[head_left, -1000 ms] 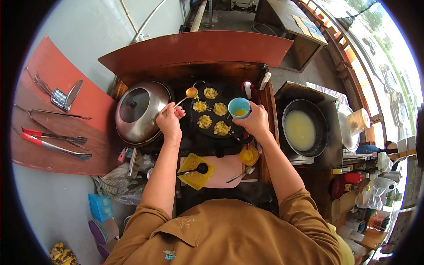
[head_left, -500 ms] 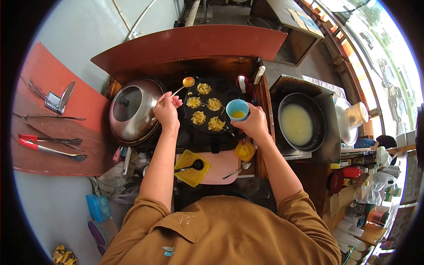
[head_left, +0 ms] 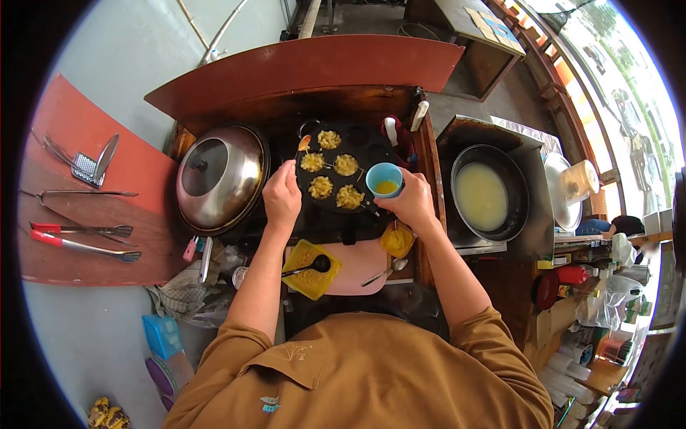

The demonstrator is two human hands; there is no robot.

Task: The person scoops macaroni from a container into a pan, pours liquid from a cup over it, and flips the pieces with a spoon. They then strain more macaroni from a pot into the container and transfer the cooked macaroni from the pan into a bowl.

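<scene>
My left hand [head_left: 283, 195] is closed round the handle of a spoon [head_left: 304, 143], whose bowl is tipped at the upper left of the dark moulded pan [head_left: 357, 146]. Yellow liquid shows at the spoon, above the left-middle portion of chopped yellow food [head_left: 312, 162]. Several such portions lie in the pan's round hollows. In my right hand [head_left: 414, 200] is a blue cup [head_left: 384, 179] with yellow liquid inside, held tilted at the pan's right edge.
A domed metal lid [head_left: 221, 179] stands left of the pan. Nearer me are a yellow container [head_left: 307, 286] with a black ladle, a small yellow tub [head_left: 397, 240] and a spoon [head_left: 386, 272]. A wok [head_left: 482, 193] of pale liquid is at right.
The spoon in my left hand has gone from level to tipped, and its bowl is slightly lower, over the left-middle portion. My left hand has turned and moved a little towards me.
</scene>
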